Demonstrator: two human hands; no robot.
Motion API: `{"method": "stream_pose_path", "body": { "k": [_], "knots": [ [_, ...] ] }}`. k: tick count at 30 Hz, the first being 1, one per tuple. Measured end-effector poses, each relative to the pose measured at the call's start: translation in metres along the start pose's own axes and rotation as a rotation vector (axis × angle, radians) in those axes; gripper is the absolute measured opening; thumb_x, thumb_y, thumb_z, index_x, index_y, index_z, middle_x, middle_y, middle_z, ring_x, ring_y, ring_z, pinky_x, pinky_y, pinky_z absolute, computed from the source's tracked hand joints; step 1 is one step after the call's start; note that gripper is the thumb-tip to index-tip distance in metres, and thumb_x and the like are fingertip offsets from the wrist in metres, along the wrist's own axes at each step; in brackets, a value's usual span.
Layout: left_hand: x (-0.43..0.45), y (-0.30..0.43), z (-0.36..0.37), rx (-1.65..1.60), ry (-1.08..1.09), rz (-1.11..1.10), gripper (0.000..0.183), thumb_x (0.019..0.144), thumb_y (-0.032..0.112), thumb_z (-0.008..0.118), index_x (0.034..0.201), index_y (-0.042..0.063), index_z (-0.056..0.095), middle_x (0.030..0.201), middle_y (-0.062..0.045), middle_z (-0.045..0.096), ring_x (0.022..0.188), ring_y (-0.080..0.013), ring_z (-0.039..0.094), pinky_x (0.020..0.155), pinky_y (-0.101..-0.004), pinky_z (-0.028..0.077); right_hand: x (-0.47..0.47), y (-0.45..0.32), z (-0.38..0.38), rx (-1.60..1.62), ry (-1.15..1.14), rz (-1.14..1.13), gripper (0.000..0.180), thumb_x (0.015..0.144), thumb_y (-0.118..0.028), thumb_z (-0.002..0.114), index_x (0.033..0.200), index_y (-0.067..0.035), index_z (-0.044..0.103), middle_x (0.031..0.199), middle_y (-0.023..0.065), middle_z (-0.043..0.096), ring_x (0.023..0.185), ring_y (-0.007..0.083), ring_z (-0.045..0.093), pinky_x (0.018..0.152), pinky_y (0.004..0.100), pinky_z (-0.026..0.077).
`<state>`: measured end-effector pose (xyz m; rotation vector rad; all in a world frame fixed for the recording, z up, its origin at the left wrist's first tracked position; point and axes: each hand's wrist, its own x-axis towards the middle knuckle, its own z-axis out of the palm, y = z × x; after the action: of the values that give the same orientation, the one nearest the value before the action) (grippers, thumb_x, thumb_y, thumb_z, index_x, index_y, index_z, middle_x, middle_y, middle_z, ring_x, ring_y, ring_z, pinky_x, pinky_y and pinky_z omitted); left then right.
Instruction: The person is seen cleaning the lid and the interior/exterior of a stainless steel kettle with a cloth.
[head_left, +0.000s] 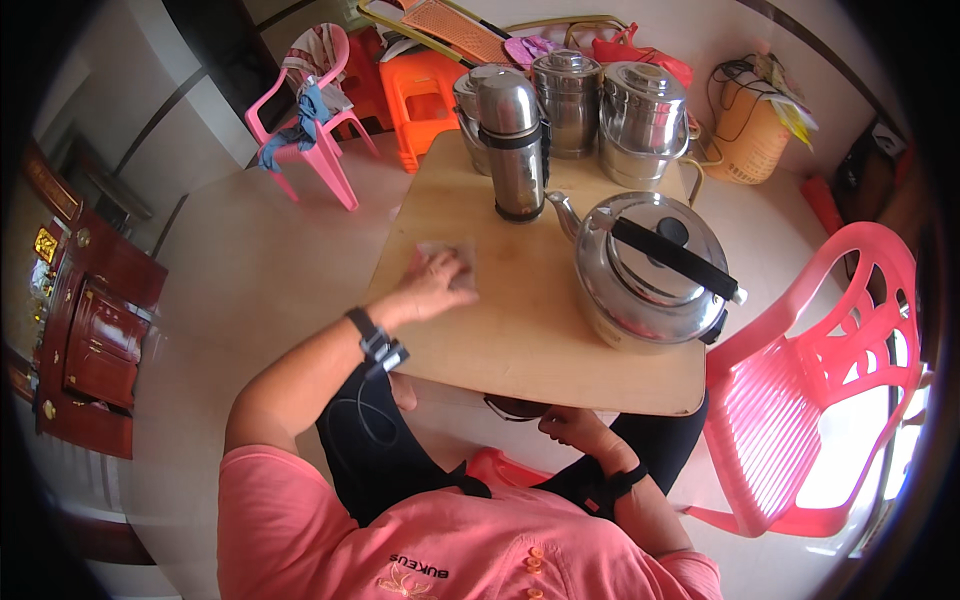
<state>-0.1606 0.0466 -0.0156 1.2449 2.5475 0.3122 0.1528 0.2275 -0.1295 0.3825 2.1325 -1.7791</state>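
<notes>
My left hand (435, 283) lies palm down over a thin pale pink cloth (466, 255) on the left part of a wooden table (517, 330). Its fingers are somewhat spread and blurred, and they hide much of the cloth. My right hand (576, 430) is low at the table's front edge, with its fingers curled. Beside those fingertips is a dark thing with a pale curved rim (517, 408), partly under the tabletop. Whether the right hand holds it cannot be told. A steel kettle (645, 300) with a black handle stands on the table's right side, its spout towards the back left.
Behind the kettle stand a steel vacuum flask (517, 169) and several lidded steel pails (645, 124). A pink plastic chair (772, 420) is close on the right. Orange stools (420, 94) and another pink chair (319, 146), with cloths on it, are beyond the table.
</notes>
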Motion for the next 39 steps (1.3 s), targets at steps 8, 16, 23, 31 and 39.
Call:
{"method": "stream_pose_path", "body": {
  "k": [8,16,23,31,39],
  "knots": [
    [0.135,-0.097,-0.042,0.050,0.054,-0.173,0.070,0.086,0.055,0.055,0.141,0.012,0.051,0.153,-0.017,0.036,0.143,-0.0320,0.030,0.118,-0.0416,0.022,0.000,-0.039,-0.001,-0.043,0.036,-0.035,0.020,0.081,-0.014,0.072,0.099,-0.006,0.069,0.073,0.0046,0.064,0.066,0.0158,0.061,0.061,0.0322,0.050],
    [0.170,-0.093,-0.057,-0.072,0.016,-0.246,0.079,0.074,0.056,0.069,0.138,0.012,0.055,0.141,-0.019,0.052,0.137,-0.0323,0.041,0.115,-0.0393,0.024,0.026,0.000,0.001,-0.233,0.086,-0.196,0.022,0.078,-0.023,0.075,0.094,-0.008,0.070,0.087,0.0105,0.068,0.081,0.0269,0.063,0.073,0.0393,0.051],
    [0.104,-0.039,-0.037,0.137,-0.125,-0.018,0.063,0.080,0.049,0.067,0.133,0.015,0.059,0.152,-0.021,0.034,0.145,-0.0411,0.019,0.117,-0.0470,0.016,0.013,-0.025,0.004,0.018,0.018,-0.125,0.024,0.079,-0.020,0.075,0.098,-0.006,0.070,0.084,0.0098,0.068,0.079,0.0228,0.062,0.073,0.0372,0.050],
    [0.013,0.091,0.012,0.043,-0.111,0.287,0.063,0.079,0.047,0.071,0.132,0.016,0.059,0.152,-0.020,0.034,0.139,-0.0487,0.022,0.119,-0.0535,0.011,0.004,-0.007,0.010,-0.116,-0.028,-0.031,0.020,0.087,-0.024,0.069,0.092,-0.005,0.070,0.074,0.0047,0.065,0.065,0.0125,0.062,0.056,0.0280,0.051],
    [-0.016,0.101,0.018,-0.187,0.055,0.368,0.061,0.076,0.030,0.078,0.129,0.007,0.059,0.141,-0.018,0.045,0.131,-0.0372,0.041,0.110,-0.0416,0.034,0.004,-0.009,0.013,-0.099,-0.062,0.090,0.025,0.088,-0.030,0.067,0.095,-0.006,0.069,0.073,0.0037,0.065,0.062,0.0125,0.060,0.056,0.0278,0.051]
  ]
}}
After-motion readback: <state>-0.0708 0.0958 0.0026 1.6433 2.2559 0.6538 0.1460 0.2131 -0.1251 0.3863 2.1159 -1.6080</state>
